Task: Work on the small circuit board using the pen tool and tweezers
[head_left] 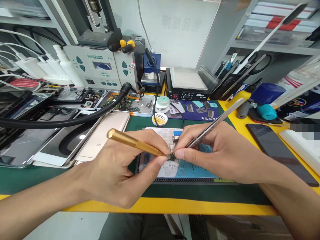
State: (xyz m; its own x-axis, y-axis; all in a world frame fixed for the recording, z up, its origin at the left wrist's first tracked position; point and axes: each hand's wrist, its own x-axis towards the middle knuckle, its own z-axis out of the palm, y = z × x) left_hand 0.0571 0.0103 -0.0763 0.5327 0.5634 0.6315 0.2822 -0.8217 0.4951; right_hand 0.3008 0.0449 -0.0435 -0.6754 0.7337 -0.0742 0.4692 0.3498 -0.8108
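Note:
My left hand (125,166) is closed around a slim gold-coloured metal handle (135,142). Its tip points down and right at a small circuit board (172,156); the kind of tip is hidden by my fingers. Metal tweezers (212,130) are pinched in my right hand (207,156), their back end rising to the upper right. My right fingertips meet the board's right side, and the tweezers' points are hidden behind them. Beneath the hands lies a white and blue work pad (195,168) on the green mat (212,192).
Phone parts (67,133) and a tray of small boards (130,103) lie at the left. A thick black hose (100,115) crosses above them from the soldering station (97,68). Behind the pad are a solder spool (162,103) and heating plate (187,80). A dark phone (280,150) rests right.

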